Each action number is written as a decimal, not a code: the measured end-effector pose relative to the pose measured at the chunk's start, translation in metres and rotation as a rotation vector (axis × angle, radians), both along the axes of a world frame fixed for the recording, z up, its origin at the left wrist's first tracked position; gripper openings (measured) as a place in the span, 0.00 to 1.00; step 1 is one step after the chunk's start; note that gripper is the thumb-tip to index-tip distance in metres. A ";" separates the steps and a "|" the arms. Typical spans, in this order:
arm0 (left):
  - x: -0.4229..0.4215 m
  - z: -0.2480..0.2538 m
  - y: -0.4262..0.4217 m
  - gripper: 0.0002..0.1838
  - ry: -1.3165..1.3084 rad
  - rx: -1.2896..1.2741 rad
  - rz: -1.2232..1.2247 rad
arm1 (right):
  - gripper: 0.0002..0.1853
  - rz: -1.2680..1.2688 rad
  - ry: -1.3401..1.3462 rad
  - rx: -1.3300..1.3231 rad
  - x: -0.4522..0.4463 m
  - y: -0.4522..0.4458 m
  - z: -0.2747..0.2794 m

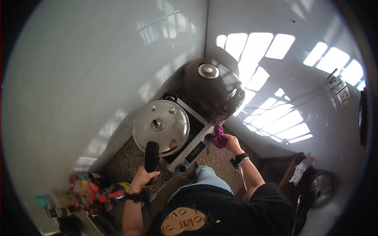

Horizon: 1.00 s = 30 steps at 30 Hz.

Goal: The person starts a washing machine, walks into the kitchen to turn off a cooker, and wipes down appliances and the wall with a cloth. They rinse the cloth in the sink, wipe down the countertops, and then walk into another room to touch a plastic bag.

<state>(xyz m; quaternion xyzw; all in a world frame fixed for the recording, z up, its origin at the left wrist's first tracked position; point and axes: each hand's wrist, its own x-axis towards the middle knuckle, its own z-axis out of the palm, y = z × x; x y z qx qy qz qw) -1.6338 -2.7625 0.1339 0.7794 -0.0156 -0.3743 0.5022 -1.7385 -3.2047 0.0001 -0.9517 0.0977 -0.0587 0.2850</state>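
While the big brown cooker [210,92] fills the corner by the walls, the stove [195,152] sits right in front of it, and the lidded steel pot [171,128] stands over the stove's left part. Down at the pot's black handle [151,155], the left hand [145,176] is wrapped around the grip, and across from it the right hand [231,143] clutches a purple cloth [219,139] just beside a knob [208,137].

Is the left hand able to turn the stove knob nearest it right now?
Probably not while the left hand holds the black handle. If it let go, the knob looks close by, with nothing seen covering it.
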 end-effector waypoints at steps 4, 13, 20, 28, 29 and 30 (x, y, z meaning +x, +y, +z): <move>0.018 0.011 -0.018 0.17 -0.001 0.052 -0.066 | 0.25 -0.266 -0.124 0.360 0.007 0.011 0.014; 0.014 0.005 -0.007 0.26 0.074 -0.116 -0.027 | 0.26 -0.192 0.002 0.254 -0.027 0.046 -0.039; -0.002 0.012 0.026 0.39 -0.089 -0.246 -0.021 | 0.31 -0.124 -0.208 0.027 0.049 0.063 0.061; -0.022 -0.002 0.048 0.32 -0.055 -0.241 0.167 | 0.21 0.241 -0.173 -0.445 0.048 0.170 0.006; -0.024 -0.005 0.049 0.32 -0.049 -0.225 0.214 | 0.20 0.335 -0.200 -0.392 0.037 0.186 0.003; -0.024 -0.011 0.051 0.32 -0.055 -0.232 0.217 | 0.20 0.427 -0.234 -0.343 0.031 0.196 0.005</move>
